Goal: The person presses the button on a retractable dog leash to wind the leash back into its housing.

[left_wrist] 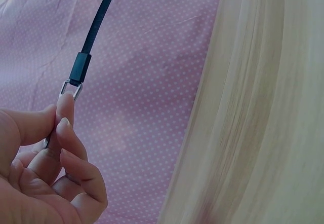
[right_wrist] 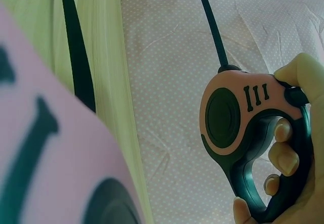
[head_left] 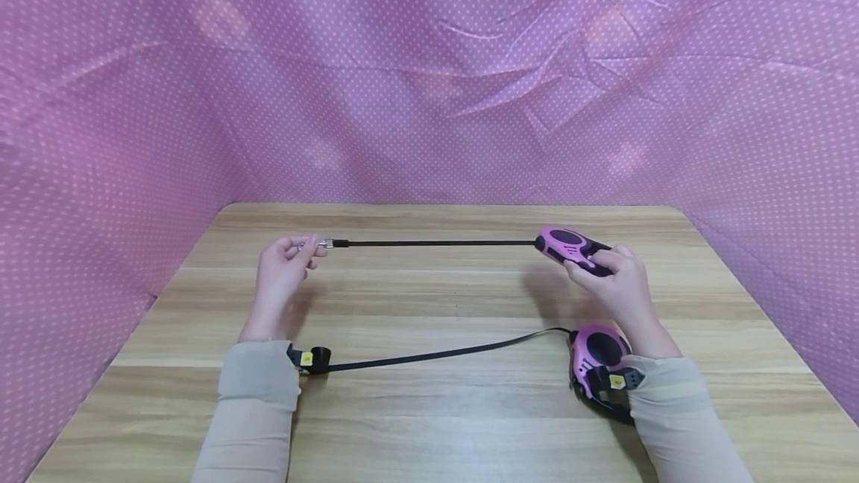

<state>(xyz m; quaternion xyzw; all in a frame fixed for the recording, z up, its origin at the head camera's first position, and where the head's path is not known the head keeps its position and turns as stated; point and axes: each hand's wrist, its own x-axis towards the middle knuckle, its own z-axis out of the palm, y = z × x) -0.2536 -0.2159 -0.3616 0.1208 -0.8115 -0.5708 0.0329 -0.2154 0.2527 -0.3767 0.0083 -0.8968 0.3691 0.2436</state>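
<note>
The wooden table (head_left: 429,408) fills the lower half of the head view, with pink dotted cloth (head_left: 429,73) walling its far edge and both sides; bare wood lies open between my arms. My right hand (head_left: 617,285), right of centre, curls its fingers through the handle of the pink leash case (head_left: 570,247), thumb on top. The black strap (head_left: 436,243) runs taut leftward above the tabletop to the metal clip (head_left: 322,244), which my left hand (head_left: 282,270) pinches between fingertips. A second leash (head_left: 597,360) lies by my right wrist.
</note>
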